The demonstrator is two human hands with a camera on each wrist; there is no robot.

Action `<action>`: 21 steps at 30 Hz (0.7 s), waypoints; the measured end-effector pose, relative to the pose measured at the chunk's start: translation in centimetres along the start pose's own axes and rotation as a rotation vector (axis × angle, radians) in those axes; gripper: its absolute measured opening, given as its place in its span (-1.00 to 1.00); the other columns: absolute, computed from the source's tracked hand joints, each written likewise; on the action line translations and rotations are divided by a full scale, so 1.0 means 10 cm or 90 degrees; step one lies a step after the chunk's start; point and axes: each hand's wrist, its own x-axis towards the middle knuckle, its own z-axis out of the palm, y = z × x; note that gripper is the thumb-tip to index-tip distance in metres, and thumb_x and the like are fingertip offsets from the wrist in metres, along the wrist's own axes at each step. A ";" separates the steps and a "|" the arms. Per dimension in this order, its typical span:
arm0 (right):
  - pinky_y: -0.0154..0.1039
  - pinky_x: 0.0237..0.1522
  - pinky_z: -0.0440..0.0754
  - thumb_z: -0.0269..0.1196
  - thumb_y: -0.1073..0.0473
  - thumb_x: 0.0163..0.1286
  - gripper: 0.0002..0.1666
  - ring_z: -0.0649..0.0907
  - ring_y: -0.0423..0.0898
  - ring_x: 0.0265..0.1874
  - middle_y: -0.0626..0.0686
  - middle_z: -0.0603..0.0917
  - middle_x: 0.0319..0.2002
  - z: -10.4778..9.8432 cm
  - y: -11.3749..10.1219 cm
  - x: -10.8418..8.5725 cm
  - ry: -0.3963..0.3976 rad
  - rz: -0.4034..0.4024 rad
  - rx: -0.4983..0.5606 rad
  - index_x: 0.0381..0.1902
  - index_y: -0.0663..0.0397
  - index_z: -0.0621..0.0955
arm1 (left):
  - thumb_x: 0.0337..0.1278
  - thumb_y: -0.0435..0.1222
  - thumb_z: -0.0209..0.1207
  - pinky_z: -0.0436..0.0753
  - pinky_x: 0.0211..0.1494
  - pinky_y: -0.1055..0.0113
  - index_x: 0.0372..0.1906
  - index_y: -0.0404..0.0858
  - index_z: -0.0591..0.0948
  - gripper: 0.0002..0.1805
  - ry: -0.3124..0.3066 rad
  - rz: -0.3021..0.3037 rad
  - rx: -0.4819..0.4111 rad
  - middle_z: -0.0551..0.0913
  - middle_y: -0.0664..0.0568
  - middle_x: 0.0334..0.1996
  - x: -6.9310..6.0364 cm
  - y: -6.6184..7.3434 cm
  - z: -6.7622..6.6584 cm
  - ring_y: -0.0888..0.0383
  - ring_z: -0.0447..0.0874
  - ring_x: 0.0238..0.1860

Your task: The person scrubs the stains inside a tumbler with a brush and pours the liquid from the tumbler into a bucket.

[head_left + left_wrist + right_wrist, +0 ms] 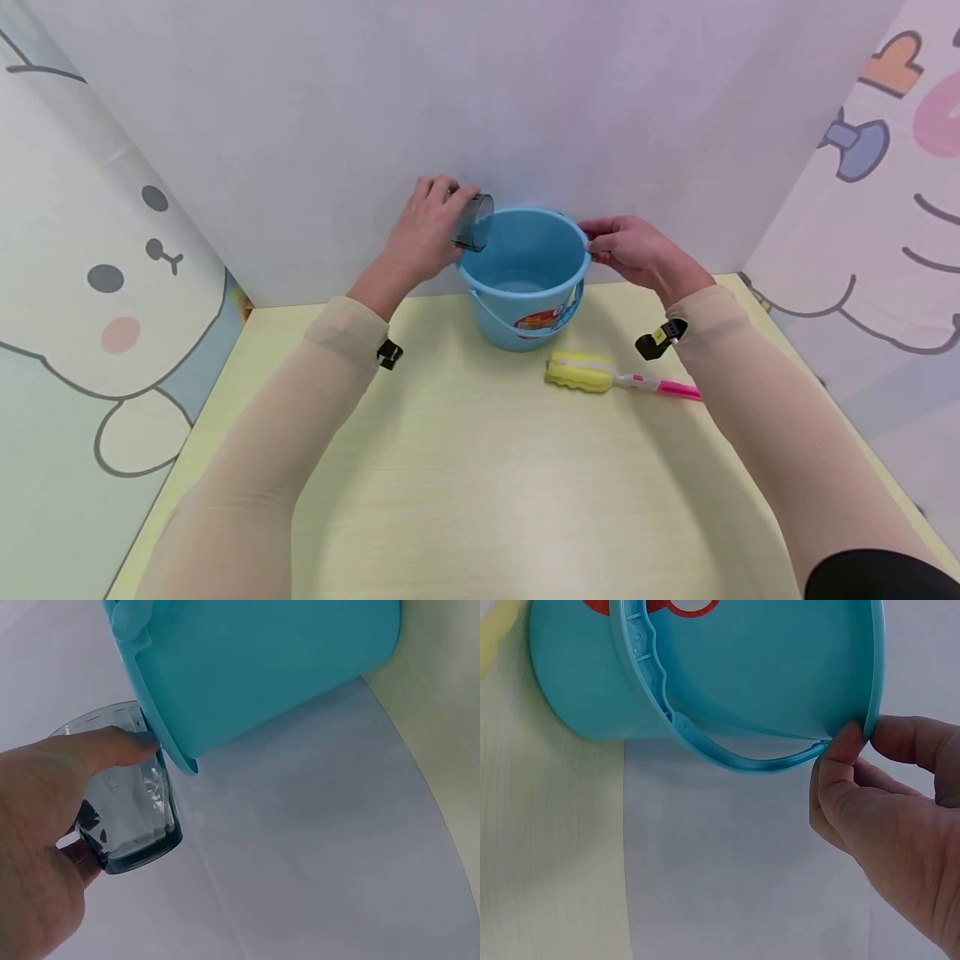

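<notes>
A light blue plastic bucket (517, 308) stands upright near the back of the table, its handle hanging down in front. At its left rim my left hand (426, 229) grips a clear greyish drinking glass (474, 223), tilted with its mouth toward the bucket. In the left wrist view the thumb lies along the side of the glass (131, 795), close against the bucket rim (169, 742). My right hand (633, 250) pinches the bucket's right rim between thumb and fingers, beside the handle's joint, as the right wrist view shows. A little clear liquid seems to lie in the bucket.
A bottle brush with a yellow sponge head (579, 372) and a pink and white handle (660, 385) lies in front of the bucket to the right. A pale wall (337, 125) rises directly behind the pale yellow table (480, 483). Cartoon-printed panels stand at both sides.
</notes>
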 end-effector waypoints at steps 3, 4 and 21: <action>-0.35 0.09 0.68 0.08 0.38 0.67 -0.39 0.50 0.18 0.27 0.26 0.42 0.46 0.01 0.00 0.00 0.001 0.000 0.001 0.60 0.26 0.33 | 0.17 -0.25 0.54 0.43 0.40 -0.02 0.60 -0.20 0.32 -0.06 -0.002 0.005 0.008 0.38 -0.23 0.35 0.01 0.01 0.01 -0.22 0.23 0.36; -0.35 0.09 0.68 0.08 0.38 0.67 -0.40 0.50 0.18 0.26 0.26 0.42 0.46 0.01 0.00 -0.01 0.001 0.000 0.000 0.60 0.26 0.33 | 0.17 -0.25 0.54 0.43 0.40 -0.02 0.59 -0.20 0.33 -0.07 -0.002 0.006 0.009 0.38 -0.23 0.35 0.02 0.01 0.01 -0.22 0.24 0.35; -0.35 0.10 0.68 0.07 0.38 0.67 -0.39 0.52 0.15 0.23 0.27 0.41 0.45 0.03 -0.01 -0.01 0.004 0.002 -0.007 0.61 0.28 0.31 | 0.23 -0.28 0.47 0.45 0.42 -0.04 0.56 -0.16 0.37 -0.17 0.009 0.044 0.023 0.39 -0.23 0.34 0.01 0.08 0.03 -0.22 0.23 0.39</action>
